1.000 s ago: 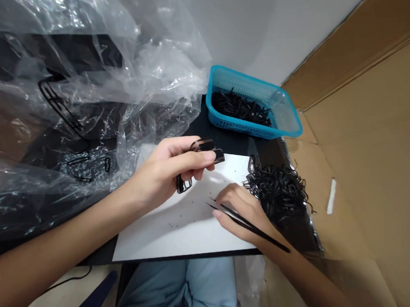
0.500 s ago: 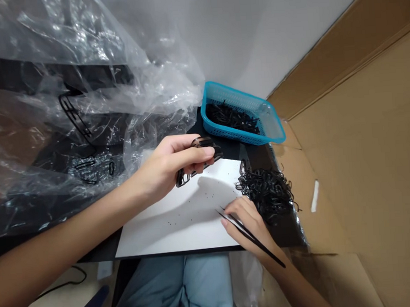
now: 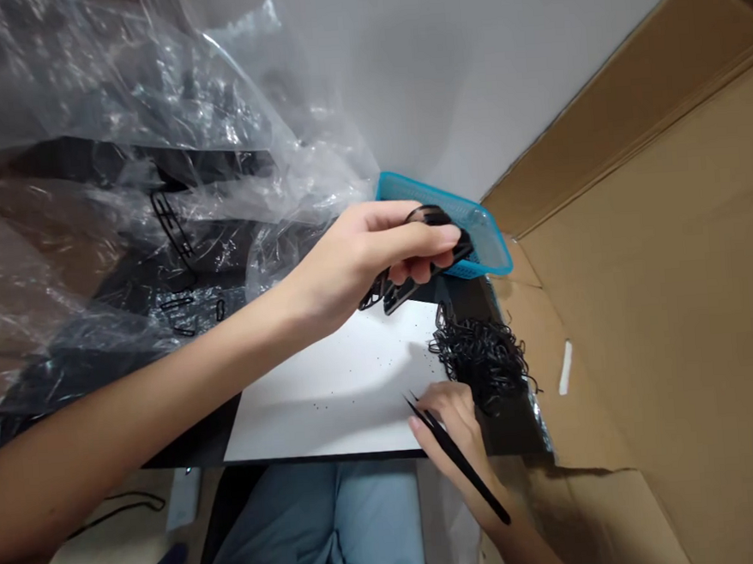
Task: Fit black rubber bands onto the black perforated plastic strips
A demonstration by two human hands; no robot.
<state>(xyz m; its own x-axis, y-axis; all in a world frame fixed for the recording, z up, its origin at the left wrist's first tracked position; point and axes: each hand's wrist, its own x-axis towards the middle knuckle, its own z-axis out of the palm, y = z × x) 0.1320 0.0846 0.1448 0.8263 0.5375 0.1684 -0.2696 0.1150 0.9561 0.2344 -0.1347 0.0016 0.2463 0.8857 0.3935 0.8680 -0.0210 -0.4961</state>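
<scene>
Two hands work over a black table (image 3: 192, 454), with a white wall (image 3: 420, 81) far, cardboard sheeting (image 3: 630, 324) right and crumpled plastic film (image 3: 145, 100) left. Above a white board (image 3: 332, 388), the left hand (image 3: 374, 252) closes its fingers around black wire clips (image 3: 403, 293). The right hand (image 3: 452, 436) pinches black tweezers (image 3: 467, 473) narrowly, just beside a tangled clip pile (image 3: 482, 365). A blue plastic basket (image 3: 493, 239) sits far right.

Pale blue trousers (image 3: 374, 523) (softly creased)

Your left hand (image 3: 374, 252) has moved farther and to the right, carrying its black clips (image 3: 409, 287) over the near side of the blue plastic basket (image 3: 484, 233), which it now mostly hides from your view.
</scene>
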